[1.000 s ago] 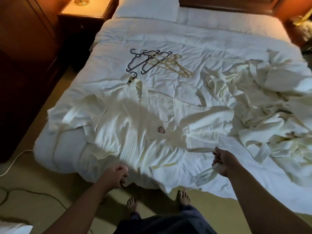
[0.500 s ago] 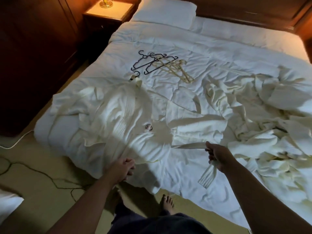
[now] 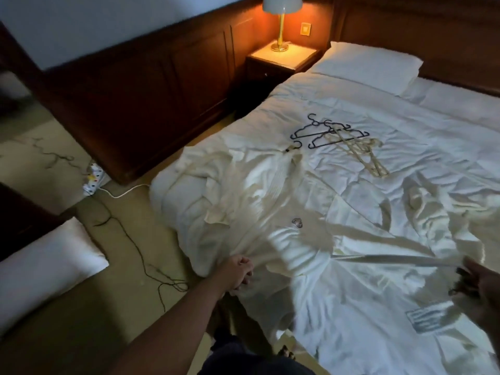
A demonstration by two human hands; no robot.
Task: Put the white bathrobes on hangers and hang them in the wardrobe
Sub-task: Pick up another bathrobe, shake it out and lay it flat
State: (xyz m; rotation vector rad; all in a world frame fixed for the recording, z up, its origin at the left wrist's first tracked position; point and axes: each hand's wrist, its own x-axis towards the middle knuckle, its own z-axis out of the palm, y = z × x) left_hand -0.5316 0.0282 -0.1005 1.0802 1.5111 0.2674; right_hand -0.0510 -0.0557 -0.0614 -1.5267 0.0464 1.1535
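Observation:
A white bathrobe [image 3: 270,201] lies spread on the bed with a small crest on its chest and a hanger hook [image 3: 293,147] showing at its collar. My left hand [image 3: 239,270] grips the robe's lower edge at the bed's corner. My right hand [image 3: 479,280] holds the robe's belt [image 3: 384,257], which stretches taut to the left, its fringed end hanging below the hand. Black hangers [image 3: 319,131] and pale wooden hangers [image 3: 357,152] lie further up the bed. The wardrobe is not in view.
More white fabric [image 3: 438,212] is bunched at the right of the bed. A nightstand [image 3: 281,63] with a lit lamp [image 3: 281,20] stands beside the pillow [image 3: 368,66]. A power strip [image 3: 93,178] and cables [image 3: 140,255] lie on the floor at left, near a second pillow [image 3: 46,263].
The view has swung left and up, bringing the lamp and floor into view. My right hand has moved right, pulling the belt taut. My left hand keeps its grip on the robe's edge.

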